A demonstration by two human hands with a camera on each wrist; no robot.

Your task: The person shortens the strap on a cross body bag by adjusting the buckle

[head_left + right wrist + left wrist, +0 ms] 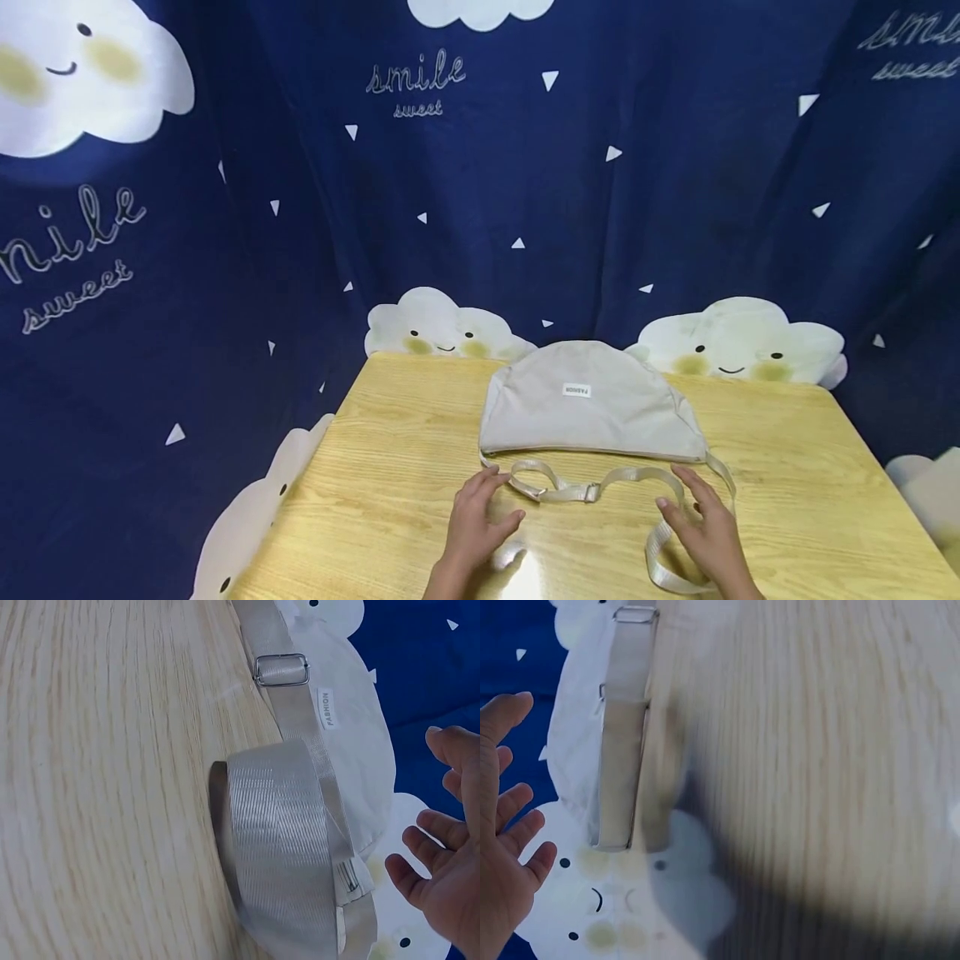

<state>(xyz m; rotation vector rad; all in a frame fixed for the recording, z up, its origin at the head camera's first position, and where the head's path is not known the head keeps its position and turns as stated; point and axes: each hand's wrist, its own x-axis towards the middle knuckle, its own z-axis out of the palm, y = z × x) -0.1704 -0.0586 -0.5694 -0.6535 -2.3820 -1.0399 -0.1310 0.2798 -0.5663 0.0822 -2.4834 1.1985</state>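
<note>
A cream shoulder bag (592,421) with a small white label lies flat on the wooden table, its curved side away from me. Its webbing strap (630,474) loops loosely along the near side and carries a metal slider (592,492). My left hand (474,521) is by the strap's left loop, fingers relaxed and nothing in its grasp. On the other side, my right hand (708,529) hovers by the strap's right-hand loop with its fingers loosely spread. The right wrist view shows the strap (277,825) in a wide standing loop, apart from the right hand (446,855).
The wooden table (397,450) extends to both sides of the bag. Behind and to the left hangs a dark blue curtain (480,183) printed with smiling clouds, triangles and lettering. A glossy light reflection (522,575) shows on the tabletop near the left wrist.
</note>
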